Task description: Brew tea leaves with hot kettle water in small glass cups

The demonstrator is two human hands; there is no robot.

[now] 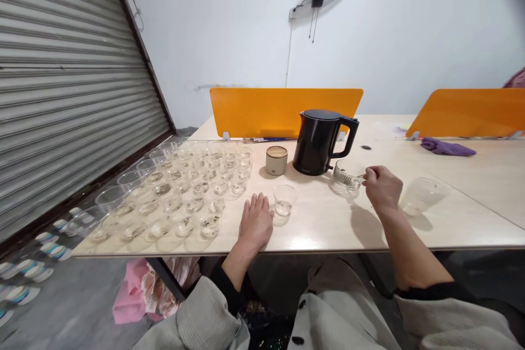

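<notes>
My left hand [256,221] lies flat on the pale table [328,229] near its front edge, fingers stretched out, holding nothing. Just to its right stands a small clear glass cup [284,199]. My right hand [382,187] is closed in a pinch at the handle of a ribbed glass pitcher [346,178] that rests on the table. A black electric kettle [322,141] stands behind the pitcher, and a small beige tin with a wooden lid [276,160] sits to the kettle's left.
Several rows of clear glass cups [180,194] fill the table's left part. A clear glass bowl [422,194] lies right of my right hand. Orange dividers [283,110] stand at the back, with a purple cloth [445,147] on the neighbouring desk. More cups [24,273] sit on the floor.
</notes>
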